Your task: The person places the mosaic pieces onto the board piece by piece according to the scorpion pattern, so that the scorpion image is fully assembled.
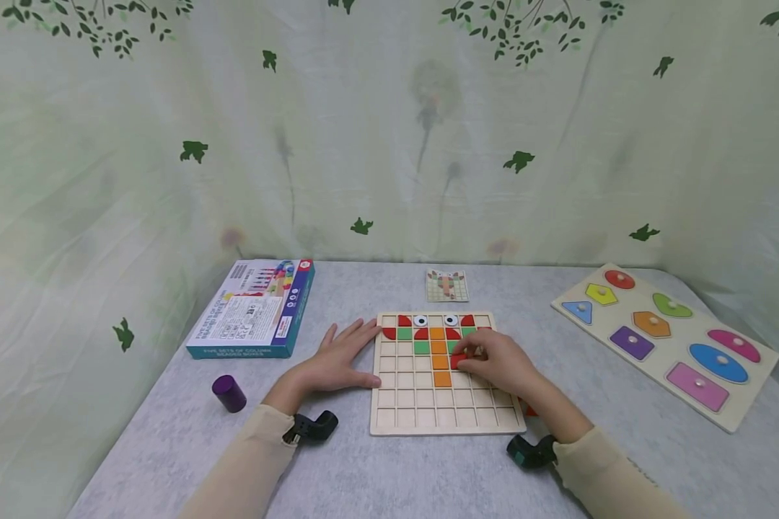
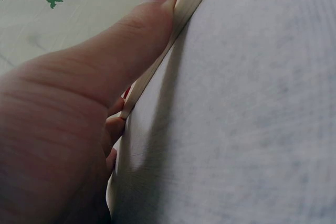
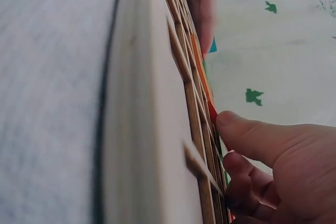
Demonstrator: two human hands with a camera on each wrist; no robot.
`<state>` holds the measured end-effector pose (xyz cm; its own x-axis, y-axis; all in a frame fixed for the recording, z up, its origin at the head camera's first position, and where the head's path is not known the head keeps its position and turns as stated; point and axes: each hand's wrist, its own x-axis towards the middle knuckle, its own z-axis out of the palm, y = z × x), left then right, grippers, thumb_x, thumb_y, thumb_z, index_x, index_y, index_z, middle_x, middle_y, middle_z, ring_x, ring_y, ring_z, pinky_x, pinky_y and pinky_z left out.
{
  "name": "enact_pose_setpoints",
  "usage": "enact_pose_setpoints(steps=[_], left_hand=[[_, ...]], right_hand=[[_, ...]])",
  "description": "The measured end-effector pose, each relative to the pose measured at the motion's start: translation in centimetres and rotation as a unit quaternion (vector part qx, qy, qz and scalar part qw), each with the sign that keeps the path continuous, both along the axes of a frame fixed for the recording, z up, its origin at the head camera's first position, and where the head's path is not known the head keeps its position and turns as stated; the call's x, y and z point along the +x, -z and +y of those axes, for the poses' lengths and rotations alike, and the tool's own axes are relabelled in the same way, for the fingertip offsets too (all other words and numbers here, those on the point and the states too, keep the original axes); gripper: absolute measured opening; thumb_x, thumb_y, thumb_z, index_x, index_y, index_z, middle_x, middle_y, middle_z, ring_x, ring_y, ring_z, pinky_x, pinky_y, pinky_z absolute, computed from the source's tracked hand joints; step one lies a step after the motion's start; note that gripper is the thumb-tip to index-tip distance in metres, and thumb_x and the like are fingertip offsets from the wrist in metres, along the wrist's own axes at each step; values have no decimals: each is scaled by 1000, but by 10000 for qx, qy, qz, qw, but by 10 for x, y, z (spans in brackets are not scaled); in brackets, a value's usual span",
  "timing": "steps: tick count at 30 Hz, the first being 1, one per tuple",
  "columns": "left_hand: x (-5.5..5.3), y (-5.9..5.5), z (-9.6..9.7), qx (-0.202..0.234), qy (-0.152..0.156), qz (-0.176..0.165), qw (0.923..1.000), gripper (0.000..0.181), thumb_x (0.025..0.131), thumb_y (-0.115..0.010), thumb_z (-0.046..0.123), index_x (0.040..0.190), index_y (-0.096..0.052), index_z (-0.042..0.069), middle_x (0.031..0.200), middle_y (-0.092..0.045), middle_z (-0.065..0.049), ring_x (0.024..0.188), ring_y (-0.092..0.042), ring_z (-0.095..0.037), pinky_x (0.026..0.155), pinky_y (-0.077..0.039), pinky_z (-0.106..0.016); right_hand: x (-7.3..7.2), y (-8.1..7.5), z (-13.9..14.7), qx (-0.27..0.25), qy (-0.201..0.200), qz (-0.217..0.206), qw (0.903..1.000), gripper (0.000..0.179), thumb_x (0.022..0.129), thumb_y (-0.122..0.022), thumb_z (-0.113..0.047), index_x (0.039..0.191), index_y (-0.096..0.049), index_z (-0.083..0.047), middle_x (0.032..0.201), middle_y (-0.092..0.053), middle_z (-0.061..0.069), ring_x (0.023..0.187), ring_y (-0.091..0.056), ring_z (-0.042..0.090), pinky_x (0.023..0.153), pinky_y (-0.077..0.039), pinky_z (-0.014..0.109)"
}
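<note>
A wooden grid board lies flat, with red, green and orange tiles and two eye tiles in its upper cells. My right hand is over the board's right half, its thumb and fingers pinching a red tile beside the orange column. In the right wrist view the thumb touches that red tile at the grid. Along the board's left edge rests my left hand, fingers spread; its thumb presses the edge in the left wrist view.
Behind the board lies a small pattern card. On the left are a blue-edged box and a purple cylinder. A shape puzzle board is at the right. Something red shows under my right wrist.
</note>
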<state>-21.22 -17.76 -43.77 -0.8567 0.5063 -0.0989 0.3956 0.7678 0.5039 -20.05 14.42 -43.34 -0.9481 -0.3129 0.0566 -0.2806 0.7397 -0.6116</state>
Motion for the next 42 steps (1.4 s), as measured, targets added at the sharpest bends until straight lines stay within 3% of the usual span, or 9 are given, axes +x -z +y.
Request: enact_pose_setpoints(steps=[9, 17, 25, 31, 37, 42], left_hand=[[1, -1, 0, 32, -21, -25, 10000, 99, 82, -75, 57, 160, -27, 18, 169, -18, 1, 158, -4, -28, 123, 10, -62], [2, -2, 0, 48, -20, -35, 10000, 99, 82, -75, 56, 160, -27, 18, 169, -18, 0, 158, -4, -28, 123, 10, -62], [1, 0, 0, 26, -1, -13, 10000, 100, 82, -74, 58, 160, -25, 19, 169, -17, 1, 159, -3, -28, 123, 10, -62], [0, 1, 0, 8, -16, -14, 10000, 100, 82, -74, 58, 160, -25, 19, 169, -17, 2, 158, -4, -28, 123, 10, -62], [0, 0, 0, -15, -19, -29, 10000, 100, 82, -74, 57, 160, -25, 19, 169, -16, 2, 159, -3, -27, 123, 10, -62], [0, 0, 0, -3, -10, -28, 10000, 99, 82, -74, 57, 160, -25, 19, 169, -17, 1, 159, -3, -27, 123, 10, -61]], right_hand=[[0, 2, -2, 289, -47, 251, 9993, 10, 88, -78, -21, 96, -74, -25, 88, -62, -6, 76, -51, 13, 69, -44, 28], [0, 0, 0, 242, -30, 42, 9997, 13, 89, -76, -21, 100, -78, -26, 95, -66, -6, 79, -51, 14, 69, -44, 27], [-2, -4, 9, 176, -490, -153, 9985, 19, 91, -73, -16, 107, -77, -27, 98, -66, -8, 80, -50, 14, 67, -44, 25], [-2, -11, 18, 59, -783, -602, 9951, 27, 93, -71, -15, 117, -73, -26, 108, -68, -7, 88, -57, 15, 79, -51, 27], [-2, -21, 28, 51, -834, -1195, 9893, 35, 92, -72, -17, 125, -69, -28, 114, -66, -3, 92, -57, 17, 77, -53, 30], [-1, -27, 35, 205, -1065, -1407, 9841, 39, 92, -71, -15, 127, -68, -30, 111, -66, -4, 94, -58, 17, 79, -52, 29]])
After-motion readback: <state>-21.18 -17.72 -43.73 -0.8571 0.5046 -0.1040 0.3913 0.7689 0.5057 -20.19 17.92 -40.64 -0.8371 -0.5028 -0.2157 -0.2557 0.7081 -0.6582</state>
